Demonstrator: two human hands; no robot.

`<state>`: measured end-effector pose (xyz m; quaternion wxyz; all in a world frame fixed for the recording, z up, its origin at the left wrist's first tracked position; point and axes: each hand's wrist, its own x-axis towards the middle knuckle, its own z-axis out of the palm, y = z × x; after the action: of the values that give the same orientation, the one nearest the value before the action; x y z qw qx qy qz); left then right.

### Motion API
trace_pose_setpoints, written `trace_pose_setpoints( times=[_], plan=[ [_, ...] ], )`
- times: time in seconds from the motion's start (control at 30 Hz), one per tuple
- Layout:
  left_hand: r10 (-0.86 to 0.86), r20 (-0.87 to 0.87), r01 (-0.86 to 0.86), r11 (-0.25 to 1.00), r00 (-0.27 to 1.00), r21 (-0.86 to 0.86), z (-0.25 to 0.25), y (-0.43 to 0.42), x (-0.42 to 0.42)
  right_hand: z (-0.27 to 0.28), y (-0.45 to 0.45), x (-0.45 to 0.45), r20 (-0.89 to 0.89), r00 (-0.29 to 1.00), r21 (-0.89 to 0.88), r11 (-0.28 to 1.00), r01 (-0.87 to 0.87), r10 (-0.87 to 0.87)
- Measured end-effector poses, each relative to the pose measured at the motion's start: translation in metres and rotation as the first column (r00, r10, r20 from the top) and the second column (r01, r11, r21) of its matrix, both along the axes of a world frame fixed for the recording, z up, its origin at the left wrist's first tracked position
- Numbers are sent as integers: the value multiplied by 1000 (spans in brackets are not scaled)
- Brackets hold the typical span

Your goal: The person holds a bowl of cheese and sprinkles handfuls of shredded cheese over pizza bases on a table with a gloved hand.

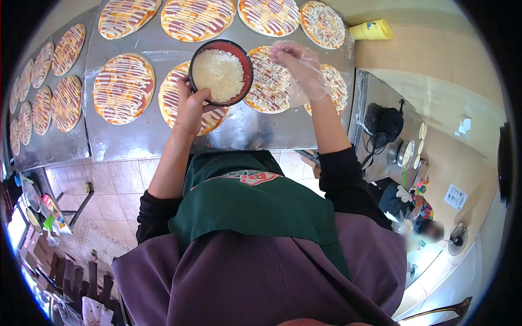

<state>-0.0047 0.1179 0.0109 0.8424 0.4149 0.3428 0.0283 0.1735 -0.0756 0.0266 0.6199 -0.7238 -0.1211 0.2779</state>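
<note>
My left hand (pixel 191 108), bare, grips the near left side of a black bowl with a red inside (pixel 243 58). The bowl is filled with white grated cheese (pixel 218 75) and hangs over a pizza (pixel 176 89) striped with white sauce. Over the upper right of a cheese-strewn pizza (pixel 266 81) is my right hand (pixel 299 68) in a clear plastic glove. Its fingers are bunched together, and whatever they hold is hidden. Another pizza with cheese (pixel 334 89) lies partly behind this hand.
Several sauce-striped pizzas (pixel 124 89) lie in rows on the metal table (pixel 239 142). A cheese-topped pizza (pixel 322 24) is at the far right, beside a yellow cup (pixel 372 30) on its side. Farther right are a black bag (pixel 385 119) and another person (pixel 418 212).
</note>
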Motion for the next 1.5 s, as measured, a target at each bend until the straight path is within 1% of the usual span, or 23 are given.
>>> trace_pose_setpoints(
  times=[0.03, 0.1, 0.13, 0.2, 0.23, 0.4, 0.47, 0.53, 0.6, 0.67, 0.73, 0.87, 0.93, 0.97, 1.03, 1.07, 1.13, 1.17, 1.2, 1.27, 1.33, 1.4, 1.5],
  plan=[
    [-34, -5, 34, 999, 999, 8, -4, -2, 8, 4, 2, -4, 5, 1000, 4, 1000, 7, -7],
    [-74, -17, 75, 997, 997, 16, -8, -6, 25, 7, 14, -6, 81, 982, -166, 974, -156, 171],
    [-109, -40, 110, 994, 993, 19, -9, -8, 33, 4, 19, -4, 88, 982, -159, 976, -149, 165],
    [-150, -35, 152, 987, 988, 49, -11, -11, 49, -8, 27, -3, 438, 823, -515, 851, -102, 363],
    [-192, -46, 194, 980, 980, 48, -11, -13, 57, -12, 34, -6, 494, 821, -450, 892, -39, 285],
    [-313, 6, 313, 950, 950, -20, -5, -22, 95, -16, 52, 2, 641, 703, -426, 904, -7, 308],
    [-310, -6, 310, 951, 951, -14, -3, -19, 109, -17, 49, 15, 707, 609, -334, 929, -162, 360],
    [-301, 36, 303, 952, 953, -37, -6, -16, 121, -16, 44, 32, 754, 535, -360, 921, -149, 381],
    [-262, 34, 262, 965, 965, -24, -9, -17, 132, -22, 41, 54, 730, 444, -518, 844, -137, 520],
    [-221, 35, 221, 975, 975, -14, -11, -18, 144, -23, 40, 65, 749, 419, -524, 845, -101, 514],
    [-154, 21, 154, 988, 988, 16, -11, -22, 157, -29, 42, 73, 701, 503, -530, 841, -107, 505],
    [-110, 9, 110, 993, 994, 36, -19, -28, 180, -37, 48, 89, 658, 505, -609, 789, -80, 558],
    [-81, 22, 81, 997, 996, 0, -19, -31, 189, -41, 50, 101, 688, 582, -458, 881, -115, 434],
    [-49, 30, 50, 998, 998, -36, -20, -31, 193, -42, 49, 105, 689, 581, -459, 881, -114, 434],
    [-26, 34, 28, 999, 999, -43, -25, -30, 199, -34, 44, 114, 460, 853, -316, 944, -100, 244],
    [-3, 36, 5, 999, 999, -52, -28, -29, 202, -33, 42, 120, 461, 853, -317, 943, -101, 246],
    [18, 34, -16, 999, 999, -47, -30, -26, 204, -31, 36, 136, 200, 975, -41, 995, -86, 92],
    [38, 38, -37, 999, 999, -31, -31, -25, 204, -30, 32, 143, 298, 953, -73, 997, -32, 53],
    [59, 42, -58, 998, 997, -15, -30, -23, 204, -30, 28, 151, 301, 952, -76, 997, -34, 55],
    [83, 31, -83, 997, 996, -10, -29, -19, 200, -35, 17, 169, 303, 953, -268, 962, 57, 28],
    [110, 28, -110, 994, 994, -30, -28, -13, 193, -50, 4, 183, 325, 945, -254, 965, 68, 19],
    [128, 13, -128, 992, 992, -10, -23, -9, 185, -59, -2, 194, 277, 961, -413, 900, 143, -25],
    [148, 9, -148, 989, 989, -3, -20, -1, 167, -68, -2, 206, 384, 923, -539, 820, 191, 37]
  ],
)
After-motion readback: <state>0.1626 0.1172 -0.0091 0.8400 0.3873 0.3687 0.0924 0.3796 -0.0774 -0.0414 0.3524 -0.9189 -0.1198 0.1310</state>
